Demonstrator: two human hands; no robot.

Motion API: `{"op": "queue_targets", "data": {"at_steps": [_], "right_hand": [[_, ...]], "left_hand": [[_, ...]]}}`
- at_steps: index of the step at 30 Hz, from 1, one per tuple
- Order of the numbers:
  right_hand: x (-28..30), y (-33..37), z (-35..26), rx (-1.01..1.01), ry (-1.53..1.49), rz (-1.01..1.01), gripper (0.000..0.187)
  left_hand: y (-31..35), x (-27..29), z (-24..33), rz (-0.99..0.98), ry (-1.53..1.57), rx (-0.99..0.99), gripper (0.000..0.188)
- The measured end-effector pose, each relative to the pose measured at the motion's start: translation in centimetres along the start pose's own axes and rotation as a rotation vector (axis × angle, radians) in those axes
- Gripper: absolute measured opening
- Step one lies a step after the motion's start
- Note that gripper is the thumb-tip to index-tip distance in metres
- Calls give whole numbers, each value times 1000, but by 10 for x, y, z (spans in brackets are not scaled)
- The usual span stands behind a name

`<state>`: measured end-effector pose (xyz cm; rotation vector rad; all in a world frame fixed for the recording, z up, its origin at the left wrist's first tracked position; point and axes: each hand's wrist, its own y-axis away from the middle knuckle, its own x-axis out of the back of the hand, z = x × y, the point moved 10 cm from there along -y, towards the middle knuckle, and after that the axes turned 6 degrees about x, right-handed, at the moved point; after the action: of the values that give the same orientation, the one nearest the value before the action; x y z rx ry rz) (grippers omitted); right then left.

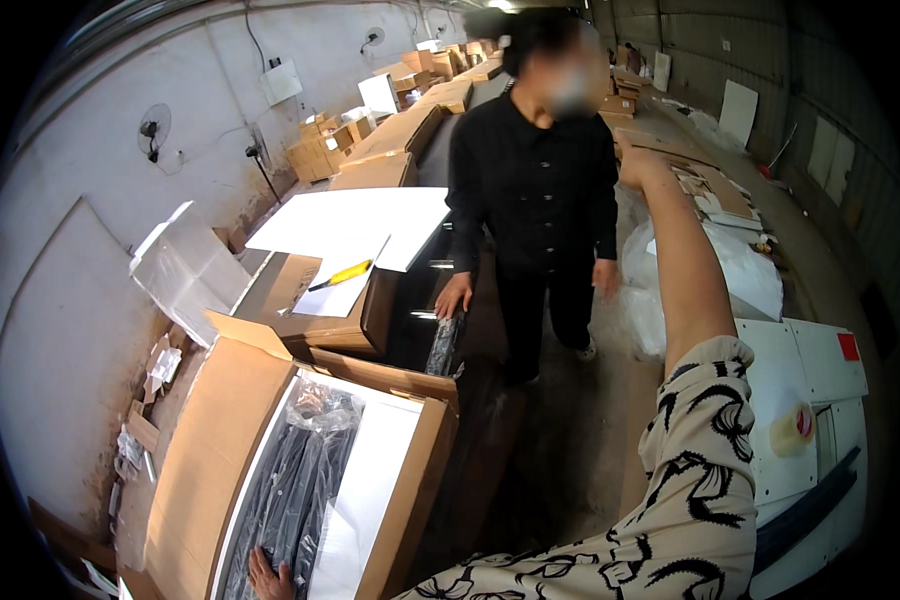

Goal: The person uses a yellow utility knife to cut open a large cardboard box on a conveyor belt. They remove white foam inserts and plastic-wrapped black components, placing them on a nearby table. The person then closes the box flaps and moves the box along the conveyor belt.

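My left hand [269, 577] lies at the lower edge, fingers apart, on black long parts [288, 480] wrapped in clear plastic. These parts sit inside an open cardboard box [215, 440], beside a white panel [365, 490]. My right arm, in a patterned sleeve, stretches far forward and up. At its end my right hand [634, 170] is raised in the air; its fingers are too small and partly hidden to make out. Facing me stands a person in black [545, 180], whose one hand [454, 295] rests on a plastic-wrapped black piece [444, 345].
Behind the open box, a yellow-handled cutter [342, 276] lies on white sheet on a closed carton [335, 325]. A large white board [360, 220] lies beyond. To the right, a tape roll [792, 430] sits on white panels [770, 375], near plastic-wrapped goods [745, 275]. Cartons line the back.
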<state>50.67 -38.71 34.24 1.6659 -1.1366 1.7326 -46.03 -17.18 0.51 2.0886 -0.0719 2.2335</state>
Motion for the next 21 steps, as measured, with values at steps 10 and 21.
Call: {"op": "queue_targets", "data": {"at_steps": [10,21], "right_hand": [[37,38,-143,89,-149,-77,86],[0,94,-300,347,-147,-218,88]], "left_hand": [[15,21,12,7,33,13,76],[21,33,20,36,85,-28,81]]}}
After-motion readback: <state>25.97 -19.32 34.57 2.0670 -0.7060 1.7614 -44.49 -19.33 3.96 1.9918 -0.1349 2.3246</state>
